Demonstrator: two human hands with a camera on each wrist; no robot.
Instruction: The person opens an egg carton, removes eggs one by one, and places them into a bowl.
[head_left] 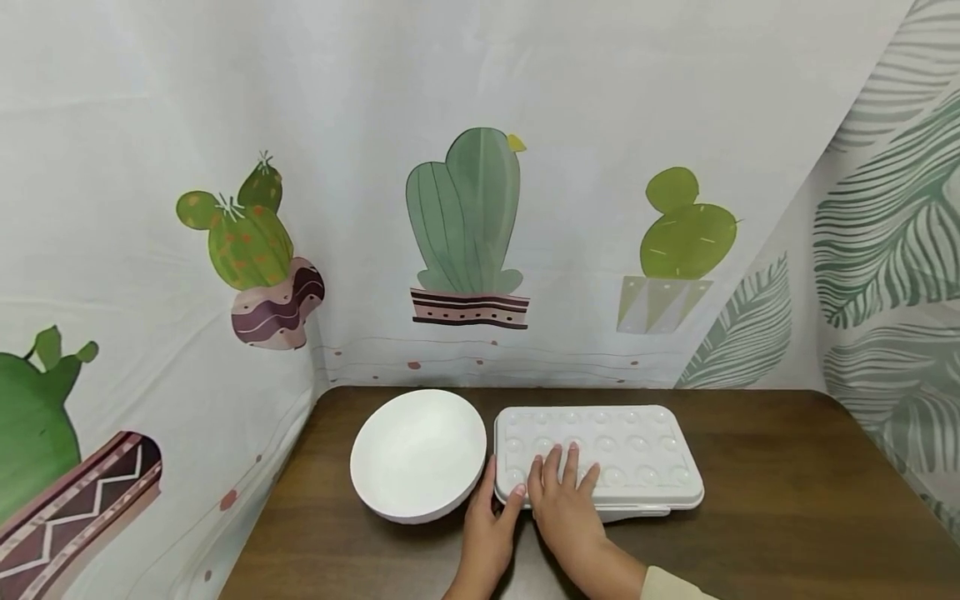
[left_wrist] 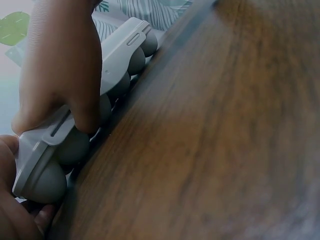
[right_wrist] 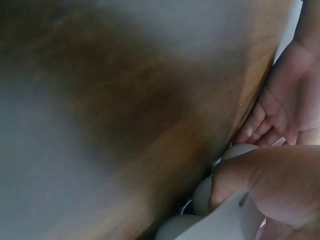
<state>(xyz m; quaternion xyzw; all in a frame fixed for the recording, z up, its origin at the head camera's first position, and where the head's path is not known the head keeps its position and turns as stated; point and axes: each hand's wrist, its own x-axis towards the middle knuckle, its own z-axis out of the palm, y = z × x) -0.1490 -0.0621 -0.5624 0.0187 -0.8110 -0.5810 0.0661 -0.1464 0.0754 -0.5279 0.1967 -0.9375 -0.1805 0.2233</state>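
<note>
A white lidded egg box, its lid closed and dotted with round bumps, lies lengthwise on the table. My left hand holds its front left corner, thumb on the lid's edge and fingers along the left side; the left wrist view has fingertips low beside the rounded cups. My right hand lies over the front of the lid with spread fingers. Its thumb bends down over the front edge by a slotted tab. Rounded egg cups bulge below the lid. The inside is hidden.
A white round bowl stands close to the left of the box, near my left fingers. The brown wooden table runs back to a cloth printed with cacti, which hangs behind and at the left. Leaf-patterned cloth hangs at the right.
</note>
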